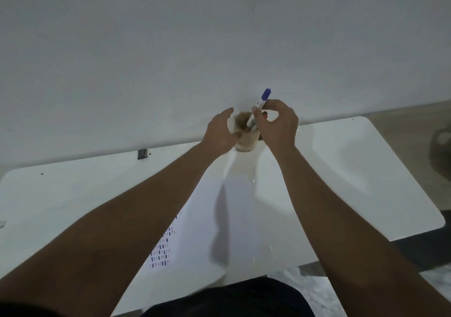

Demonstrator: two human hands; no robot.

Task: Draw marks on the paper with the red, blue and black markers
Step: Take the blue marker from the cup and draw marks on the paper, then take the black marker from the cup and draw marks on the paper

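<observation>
A clear glass cup (246, 143) stands at the far edge of the white table (73, 194), against the wall. My right hand (278, 123) pinches a blue-capped white marker (260, 106) that leans in the cup, cap up. A red marker tip (265, 114) peeks out behind my right fingers. My left hand (220, 133) curls around the cup's left side, thumb on the glass. The white paper (202, 224) lies under my forearms, with rows of short red, blue and black marks (162, 250) near its left edge. No black marker can be made out.
A small dark clip (142, 154) sits on the table's far left edge. A dark rounded object (441, 150) rests on the floor at the right. The table's right edge drops off near my right forearm. My dark trousers (231, 297) show at the bottom.
</observation>
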